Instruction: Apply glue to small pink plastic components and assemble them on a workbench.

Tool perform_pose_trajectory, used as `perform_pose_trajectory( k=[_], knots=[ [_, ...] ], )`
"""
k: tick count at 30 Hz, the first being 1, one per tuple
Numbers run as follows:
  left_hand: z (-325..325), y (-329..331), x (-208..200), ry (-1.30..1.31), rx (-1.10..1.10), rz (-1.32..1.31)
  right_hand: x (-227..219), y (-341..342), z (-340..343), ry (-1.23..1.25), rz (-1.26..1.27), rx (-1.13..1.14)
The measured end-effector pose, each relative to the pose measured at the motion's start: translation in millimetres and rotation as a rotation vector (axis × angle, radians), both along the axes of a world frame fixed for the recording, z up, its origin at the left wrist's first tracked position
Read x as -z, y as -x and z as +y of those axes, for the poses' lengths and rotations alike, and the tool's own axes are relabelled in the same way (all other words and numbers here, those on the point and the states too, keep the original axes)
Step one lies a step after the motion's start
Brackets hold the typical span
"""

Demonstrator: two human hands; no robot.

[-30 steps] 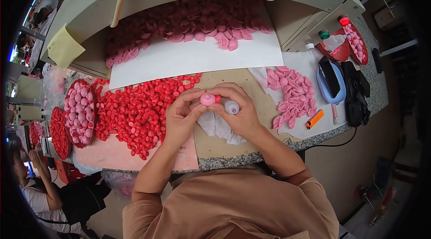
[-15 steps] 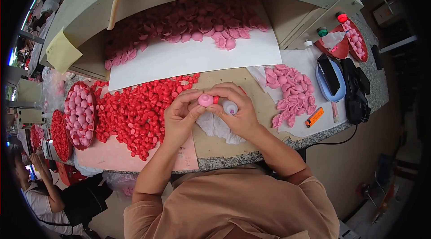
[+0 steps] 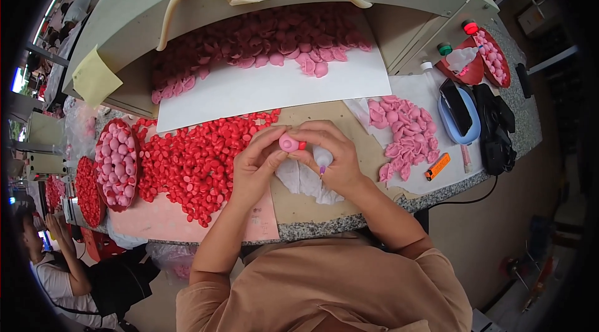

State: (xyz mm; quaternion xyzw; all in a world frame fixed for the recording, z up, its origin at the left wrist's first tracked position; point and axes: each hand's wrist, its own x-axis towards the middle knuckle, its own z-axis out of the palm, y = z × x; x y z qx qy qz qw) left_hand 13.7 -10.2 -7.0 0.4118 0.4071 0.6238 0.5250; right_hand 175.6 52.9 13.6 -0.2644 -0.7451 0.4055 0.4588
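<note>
Between both hands, in the middle of the bench, is a small round pink plastic part with a knob facing up. A red cap-like piece sits against its right side. My left hand is closed on the pink part with thumb and fingertips. My right hand pinches at the red piece, and a small whitish squeeze bottle with a purple tip is tucked in its palm. Below the hands lies a crumpled white cloth. Whether the red piece is fixed to the pink one cannot be made out.
A heap of red pieces spreads on the left, beside a red basket of pink parts. Pink shells lie on the right near an orange lighter and a blue tray. More shells fill the hooded cabinet ahead.
The pink part has turned slightly in my fingers. In my right palm the bottle has tilted, its purple tip now lower. The whole view has shifted a little.
</note>
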Motion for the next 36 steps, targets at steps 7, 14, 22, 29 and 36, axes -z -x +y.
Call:
perform_pose_trajectory(
  k=[7,14,22,29,36],
  knots=[
    [4,3,3,-0.113,0.045,0.127,1,0,0,-0.097,0.002,0.015],
    [0,5,7,-0.169,-0.044,0.203,-2,-3,1,0.013,0.001,-0.045],
    [0,-3,-3,-0.059,-0.094,-0.037,-3,-2,0,0.319,0.093,-0.177],
    [-2,4,1,-0.183,-0.134,0.255,3,1,-2,0.301,0.062,-0.187],
    [-2,1,1,-0.224,-0.136,0.185,1,4,-5,0.444,0.118,-0.220]
  ],
)
